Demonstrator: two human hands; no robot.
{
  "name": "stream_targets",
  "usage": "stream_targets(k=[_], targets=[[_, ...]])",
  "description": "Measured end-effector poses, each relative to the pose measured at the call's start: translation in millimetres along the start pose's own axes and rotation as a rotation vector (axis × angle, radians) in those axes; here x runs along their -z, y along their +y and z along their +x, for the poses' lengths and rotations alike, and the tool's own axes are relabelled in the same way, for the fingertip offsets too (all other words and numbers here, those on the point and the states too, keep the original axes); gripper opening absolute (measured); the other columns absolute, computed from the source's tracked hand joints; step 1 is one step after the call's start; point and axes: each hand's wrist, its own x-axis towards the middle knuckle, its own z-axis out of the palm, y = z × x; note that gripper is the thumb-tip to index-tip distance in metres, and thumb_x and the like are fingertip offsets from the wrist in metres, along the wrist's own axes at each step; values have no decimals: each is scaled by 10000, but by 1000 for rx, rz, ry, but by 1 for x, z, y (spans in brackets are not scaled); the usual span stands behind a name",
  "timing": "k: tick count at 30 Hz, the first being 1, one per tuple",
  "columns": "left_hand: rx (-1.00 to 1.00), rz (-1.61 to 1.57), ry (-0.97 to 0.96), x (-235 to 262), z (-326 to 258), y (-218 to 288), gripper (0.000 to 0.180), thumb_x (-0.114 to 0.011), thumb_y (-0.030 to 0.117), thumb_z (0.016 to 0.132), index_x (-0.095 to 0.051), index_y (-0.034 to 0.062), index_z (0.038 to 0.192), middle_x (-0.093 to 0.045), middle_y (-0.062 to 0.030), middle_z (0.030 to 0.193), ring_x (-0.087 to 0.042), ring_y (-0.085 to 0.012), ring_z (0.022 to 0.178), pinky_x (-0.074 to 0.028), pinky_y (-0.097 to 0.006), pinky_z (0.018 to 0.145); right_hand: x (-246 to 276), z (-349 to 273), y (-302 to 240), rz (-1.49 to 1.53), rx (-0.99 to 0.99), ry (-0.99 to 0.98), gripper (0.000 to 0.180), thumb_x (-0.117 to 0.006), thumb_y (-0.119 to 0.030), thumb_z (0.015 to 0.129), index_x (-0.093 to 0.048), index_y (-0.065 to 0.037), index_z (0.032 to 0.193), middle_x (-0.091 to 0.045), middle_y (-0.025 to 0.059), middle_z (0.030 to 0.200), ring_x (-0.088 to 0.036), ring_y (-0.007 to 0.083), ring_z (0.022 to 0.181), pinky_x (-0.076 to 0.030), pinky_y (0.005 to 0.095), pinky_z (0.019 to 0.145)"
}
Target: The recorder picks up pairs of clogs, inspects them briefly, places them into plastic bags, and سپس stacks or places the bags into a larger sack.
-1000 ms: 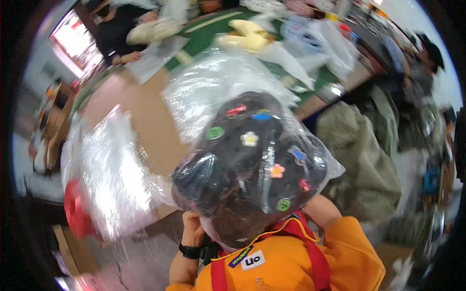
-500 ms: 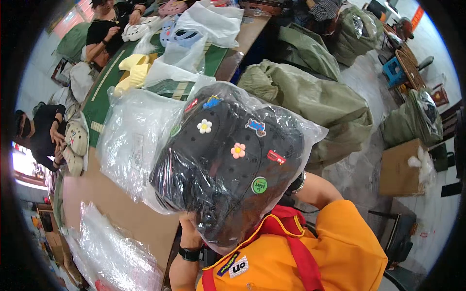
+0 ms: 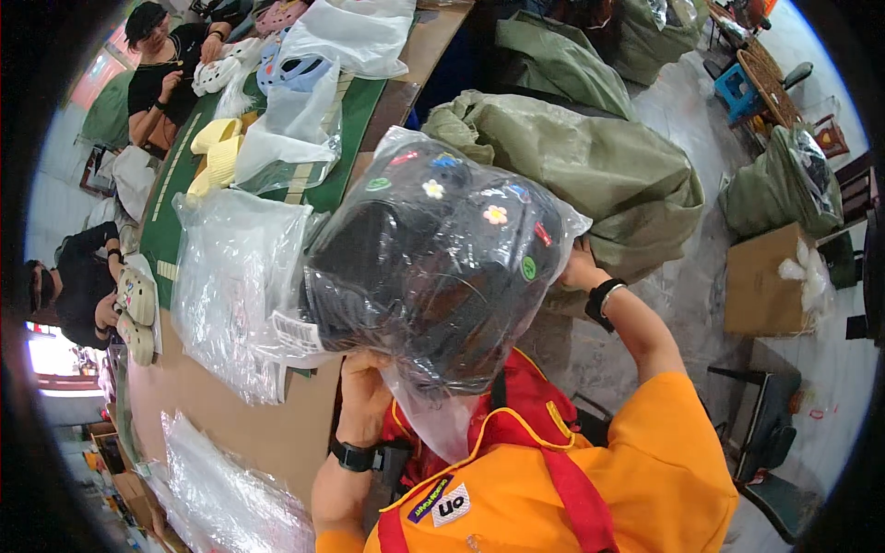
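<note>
A clear plastic bag [image 3: 442, 419] with a pair of black clogs [image 3: 396, 267] inside is held up before my chest. Flower, round green and red charms dot the clogs. My left hand [image 3: 367, 382] is closed on the lower left of the bag, below a white label [image 3: 297, 332]. My right hand [image 3: 581, 267] grips the bag's right edge, its fingertips partly hidden behind the plastic. Both wrists wear dark bands.
Flat clear bags [image 3: 235, 286] lie on the table [image 3: 212, 378], with more [image 3: 230, 488] nearer me. Yellow slippers [image 3: 219, 157] and blue clogs [image 3: 295, 69] stand farther off. Two people work at the left, one holding beige clogs [image 3: 136, 300]. Green sacks [image 3: 590, 175] and a carton [image 3: 767, 281] stand right.
The bagged clogs have tilted, and a white label now shows at the lower left. My right hand has come out from behind the bag to its right edge.
</note>
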Motion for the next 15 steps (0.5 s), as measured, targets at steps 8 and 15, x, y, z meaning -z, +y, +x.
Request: stream_targets(k=[8,15], targets=[[124,207,7,-39,37,-54,69,-554,-63,620,-601,-21,591,-621,-115,703,-584,-183,720,-451,-301,771,-9,-77,-6,212,165,-148,662,-584,-366,778,-344,-162,1360,-474,190,1253,-467,370,1120,-372,426,945],[298,217,-11,-43,44,-81,448,-535,-92,619,-540,13,1055,-625,-85,954,-587,-176,827,-460,-278,747,29,-116,-104,576,317,-325,663,-573,-343,780,-324,-176,1372,-493,200,1222,-493,370,1081,-393,424,915]])
